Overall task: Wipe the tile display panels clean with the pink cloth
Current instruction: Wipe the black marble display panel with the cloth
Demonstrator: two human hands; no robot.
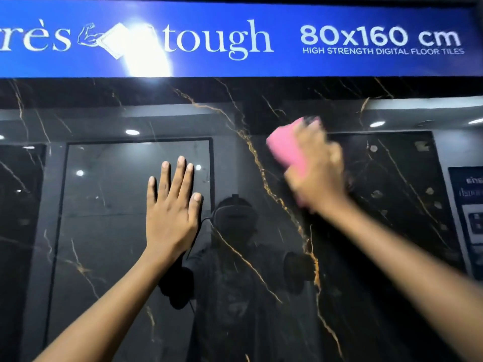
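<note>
The right hand (316, 168) gripped the pink cloth (287, 150) against the upper part of the black tile panel (261, 113), blurred as in mid-wipe. The left hand (171, 205) lay flat, fingers straight, on the panel. Wiping seemed underway; how much remained was unclear.

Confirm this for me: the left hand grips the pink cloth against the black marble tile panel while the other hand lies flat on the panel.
Not quite. The head view shows the right hand gripping the pink cloth against the black marble tile panel; the left hand is the one lying flat on the panel, fingers straight.
</note>
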